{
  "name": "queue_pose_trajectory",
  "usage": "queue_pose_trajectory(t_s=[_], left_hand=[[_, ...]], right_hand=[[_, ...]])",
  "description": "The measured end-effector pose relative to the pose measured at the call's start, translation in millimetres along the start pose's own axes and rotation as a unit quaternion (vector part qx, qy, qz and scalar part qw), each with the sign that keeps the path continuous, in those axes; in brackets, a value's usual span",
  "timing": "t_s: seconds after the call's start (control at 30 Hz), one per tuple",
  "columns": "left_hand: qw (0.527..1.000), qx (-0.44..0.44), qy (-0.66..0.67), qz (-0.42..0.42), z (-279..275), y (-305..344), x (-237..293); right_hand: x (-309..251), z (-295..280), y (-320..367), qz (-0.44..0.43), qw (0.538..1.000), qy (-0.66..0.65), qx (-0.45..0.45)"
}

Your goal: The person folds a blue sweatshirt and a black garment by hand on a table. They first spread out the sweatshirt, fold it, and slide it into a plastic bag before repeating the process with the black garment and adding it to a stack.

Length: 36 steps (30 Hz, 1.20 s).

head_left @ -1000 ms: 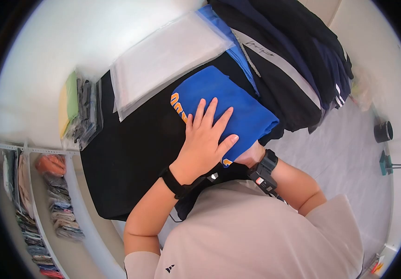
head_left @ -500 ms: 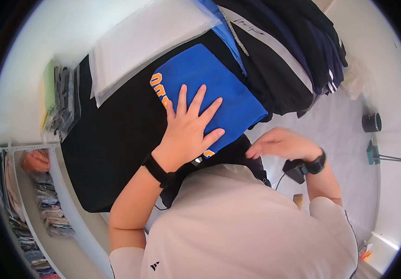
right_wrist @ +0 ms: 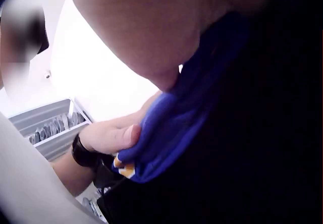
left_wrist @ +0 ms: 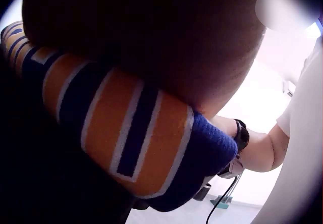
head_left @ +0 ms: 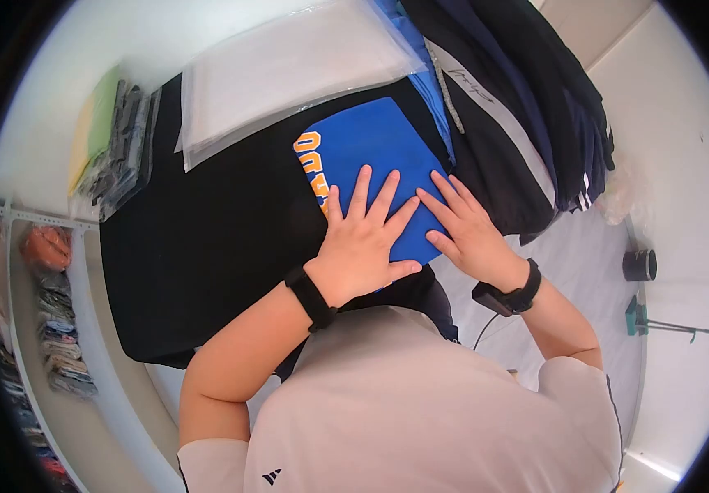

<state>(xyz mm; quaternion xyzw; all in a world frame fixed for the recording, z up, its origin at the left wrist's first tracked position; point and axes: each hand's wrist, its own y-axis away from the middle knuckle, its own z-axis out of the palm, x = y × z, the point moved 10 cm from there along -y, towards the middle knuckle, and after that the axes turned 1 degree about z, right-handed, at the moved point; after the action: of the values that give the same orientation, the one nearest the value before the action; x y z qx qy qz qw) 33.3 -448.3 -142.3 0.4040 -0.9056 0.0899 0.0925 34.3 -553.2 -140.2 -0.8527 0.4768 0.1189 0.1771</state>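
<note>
Joining the left hand (head_left: 361,246), the right hand (head_left: 479,241) now presses the blue garment (head_left: 375,140).

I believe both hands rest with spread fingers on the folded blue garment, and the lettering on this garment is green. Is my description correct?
Not quite: the lettering is orange with a pale outline, not green, as the left wrist view shows. The rest is right: the left hand and right hand rest with spread fingers on the folded blue garment.

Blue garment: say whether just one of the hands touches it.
No, the left hand and the right hand both lie on the blue garment, fingers spread.
</note>
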Motion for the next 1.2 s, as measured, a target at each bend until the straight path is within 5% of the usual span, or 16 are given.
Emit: queue_pose_trajectory(t_s=[0.1,0.17,0.3,0.37,0.5,0.63,0.67,0.7,0.73,0.77,0.83,1.03,1.2], left_hand=[[0.994,-0.031,0.107,0.011,-5.6,-1.1,-13.4],[0.951,0.083,0.298,-0.007,-37.6,-2.4,-47.5],[0.987,0.127,0.096,-0.012,-62.8,-6.7,-71.7],[0.996,0.013,0.006,-0.088,-28.7,-15.7,-96.6],[0.98,-0.096,0.098,-0.142,-0.1,-24.1,-118.8],[0.978,-0.099,0.118,-0.141,3.5,-24.2,-122.9],[0.969,0.029,0.204,-0.135,-5.2,-22.5,-133.0],[0.938,0.154,0.286,-0.125,-18.5,-14.0,-141.6],[0.89,0.233,0.336,-0.201,-35.0,3.4,-152.6],[0.769,0.254,0.506,-0.295,-26.7,22.0,-159.8],[0.576,0.239,0.711,-0.325,-4.5,37.9,-143.9],[0.471,0.08,0.838,-0.264,30.9,16.0,-88.4],[0.476,0.139,0.839,-0.223,12.1,4.0,-66.8]], right_hand=[[2.0,-8.9,-2.2,0.021,0.999,-0.023,-0.04],[-6.3,-14.9,-6.3,0.032,0.998,-0.02,-0.06],[-36.8,-24.9,-14.2,0.043,0.996,0.078,0.009],[-37.8,-5.0,-13.5,0.048,0.991,0.127,-0.015],[-33.6,8.9,-11.8,0.066,0.983,0.169,0.005],[-34.4,6.7,-11.4,0.066,0.985,0.161,0.019],[-33.8,5.6,-11.8,0.067,0.985,0.16,0.022],[-33.8,5.4,-11.4,0.066,0.985,0.159,0.025],[-33.8,5.7,-10.2,0.066,0.985,0.157,0.027],[-33.1,5.7,-9.9,0.069,0.985,0.154,0.029],[-34.2,4.8,-9.5,0.064,0.986,0.153,0.035],[-34.1,5.7,-8.3,0.065,0.985,0.157,0.04],[-46.3,-11.2,6.5,0.1,0.985,0.087,0.115]])
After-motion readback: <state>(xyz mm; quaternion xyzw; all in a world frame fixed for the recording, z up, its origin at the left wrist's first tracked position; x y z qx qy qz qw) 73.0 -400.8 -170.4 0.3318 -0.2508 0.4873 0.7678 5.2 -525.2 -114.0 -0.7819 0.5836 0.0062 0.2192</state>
